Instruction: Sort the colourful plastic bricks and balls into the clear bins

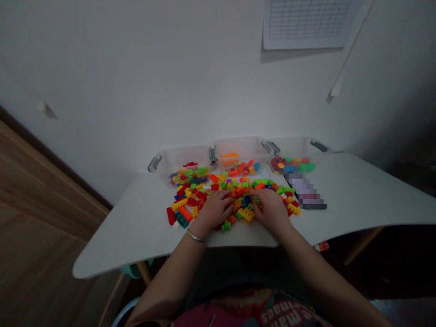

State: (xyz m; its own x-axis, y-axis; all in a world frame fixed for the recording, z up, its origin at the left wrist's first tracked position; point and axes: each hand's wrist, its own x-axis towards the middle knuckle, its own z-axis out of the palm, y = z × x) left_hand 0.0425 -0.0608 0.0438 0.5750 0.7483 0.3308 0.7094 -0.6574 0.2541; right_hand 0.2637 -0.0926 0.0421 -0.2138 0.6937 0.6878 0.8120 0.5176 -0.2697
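A spread of colourful toy building bricks (pixel 185 204) covers the middle of the white table. My left hand (pixel 214 210) rests over the bricks with its fingers stretched out and thumb apart, touching orange and red ones. Opposite it, my right hand (pixel 272 208) reaches into the pile, its index finger and thumb apart near a dark blue brick (pixel 247 199). Between the hands lies a yellow brick (pixel 245 215), with a small green brick (pixel 226 225) closer to me. I see nothing held in either hand, though some fingertips are hidden among the bricks.
Behind the pile stand a left clear bin (pixel 184 155), a middle clear bin (pixel 243 146) and a right clear bin (pixel 294 146), each holding coloured pieces. A blurred-out phone (pixel 304 190) lies to the right on the table (pixel 357 195). The wall (pixel 184 91) rises behind.
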